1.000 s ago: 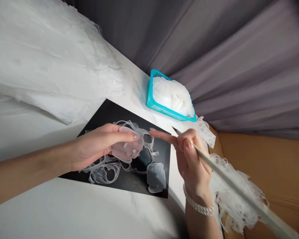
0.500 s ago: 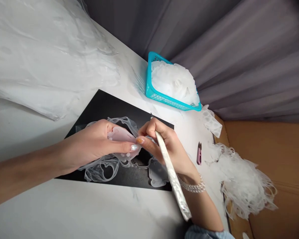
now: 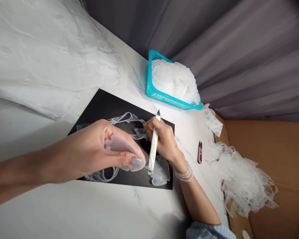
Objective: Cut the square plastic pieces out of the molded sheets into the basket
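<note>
My left hand (image 3: 102, 151) is closed on a soft, translucent pale sheet piece (image 3: 117, 143), bent over between thumb and fingers. In my right hand (image 3: 161, 136) is a slim tool (image 3: 153, 149) with a dark pointed tip and a handle wrapped in white. Its tip points away from me, toward the basket. The fingertips of that hand are at clear looped offcuts (image 3: 126, 118) on a black mat (image 3: 94, 109); whether they pinch them is hard to see. Another translucent cut piece (image 3: 160, 171) lies on the mat near its right corner, partly behind the tool.
A turquoise basket (image 3: 149, 81) heaped with white pieces stands at the back. Pink thread snips (image 3: 200, 152) lie to the right. Stringy offcuts (image 3: 244, 182) hang over a cardboard box (image 3: 276, 149). At left is a large pile of translucent sheets (image 3: 52, 56).
My right hand came in to the sheet piece, then drew away right to the offcuts, the tool swinging more upright. My left hand has folded the piece over.
</note>
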A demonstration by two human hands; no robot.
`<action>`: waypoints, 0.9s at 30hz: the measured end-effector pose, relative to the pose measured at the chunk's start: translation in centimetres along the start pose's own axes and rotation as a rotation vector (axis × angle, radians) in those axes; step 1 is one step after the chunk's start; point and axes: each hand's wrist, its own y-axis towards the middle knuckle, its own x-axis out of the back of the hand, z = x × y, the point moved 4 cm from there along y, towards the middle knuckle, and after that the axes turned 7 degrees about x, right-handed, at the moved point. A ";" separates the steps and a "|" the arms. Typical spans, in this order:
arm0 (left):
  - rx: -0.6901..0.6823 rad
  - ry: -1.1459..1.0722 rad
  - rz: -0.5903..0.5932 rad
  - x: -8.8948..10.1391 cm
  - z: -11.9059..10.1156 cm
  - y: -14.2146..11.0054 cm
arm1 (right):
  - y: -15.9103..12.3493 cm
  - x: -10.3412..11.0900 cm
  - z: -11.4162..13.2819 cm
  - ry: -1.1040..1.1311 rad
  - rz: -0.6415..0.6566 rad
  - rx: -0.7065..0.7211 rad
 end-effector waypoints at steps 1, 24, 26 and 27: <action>0.002 0.003 0.000 0.0 0.1 0.1 | 0.1 0.5 0.4 -0.042 -0.017 -0.004; -0.093 -0.176 -0.119 0.6 1.3 -0.8 | -1.4 2.2 9.0 0.846 -0.295 -0.147; -0.073 -0.173 -0.137 0.7 1.5 -1.1 | -1.3 2.2 9.0 0.871 -0.285 -0.130; -0.067 -0.171 -0.147 0.7 1.6 -1.2 | -1.3 2.2 9.0 0.875 -0.289 -0.124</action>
